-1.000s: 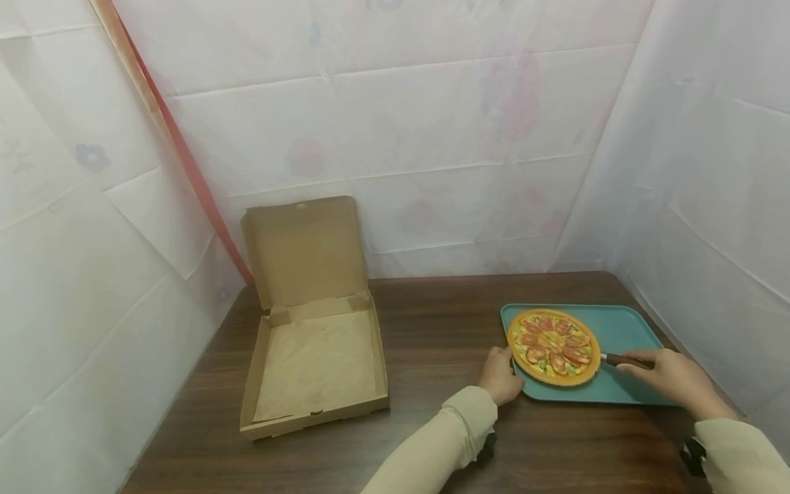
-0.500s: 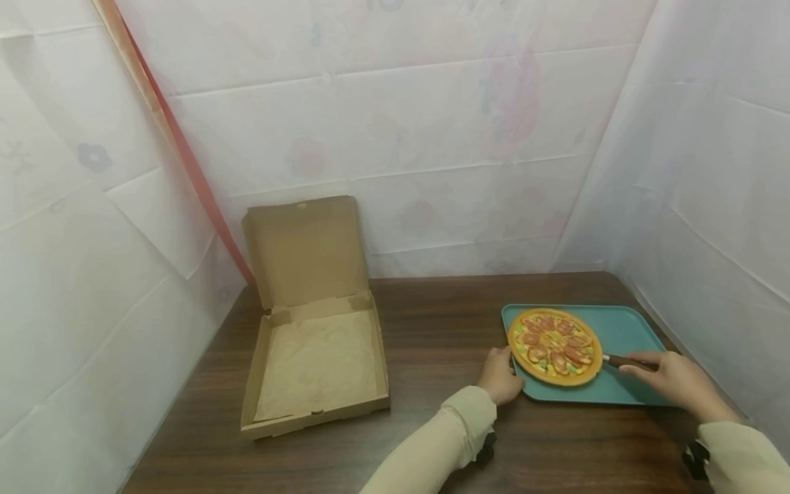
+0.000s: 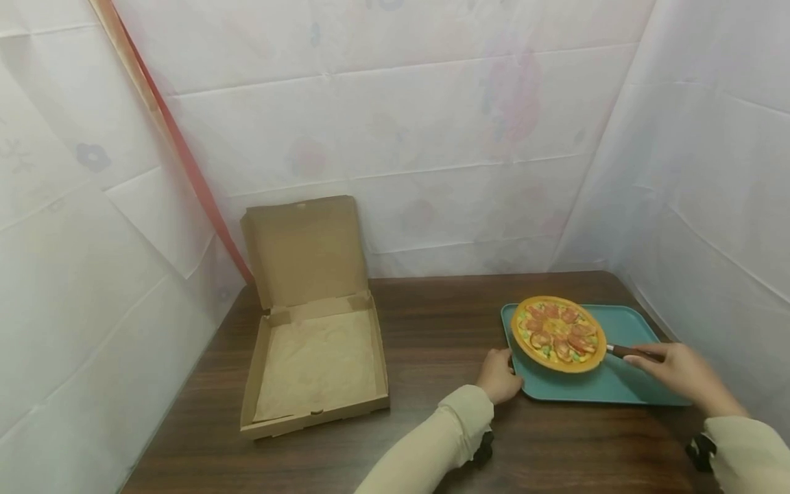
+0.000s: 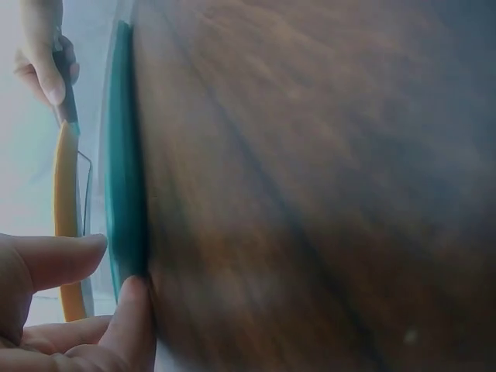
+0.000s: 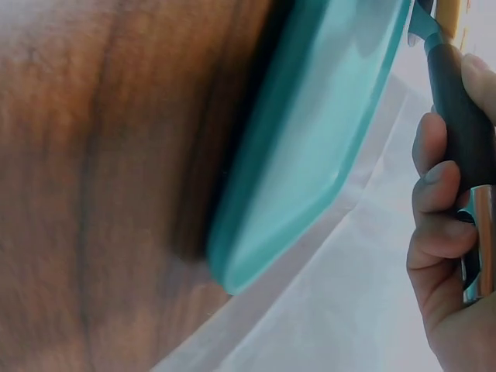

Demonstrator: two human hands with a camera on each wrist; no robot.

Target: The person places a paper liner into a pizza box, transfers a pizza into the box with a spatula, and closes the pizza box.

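Note:
My right hand (image 3: 685,374) grips the dark handle of a pizza server (image 5: 461,120), thumb along the top and fingers curled round it in the right wrist view. Its blade is mostly hidden beneath a round toy-like pizza (image 3: 558,334) with an orange crust and red and green toppings. In the left wrist view the pizza is raised above the teal tray (image 3: 644,384), with a gap between. At the tray's left front corner my left hand (image 3: 498,377) pinches the rim, thumb on the upper side and a finger against the outer side.
To the left stands a cardboard pizza box (image 3: 317,370), its lid (image 3: 308,254) raised against the back cloth and brown paper lining its base. Everything stands on a dark wooden table (image 3: 426,343). White patterned cloth (image 3: 432,137) hangs behind and along both sides.
The pizza has risen off the tray on the server and moved slightly right and away. My right hand has lifted a little with it. My left hand stays at the tray's corner.

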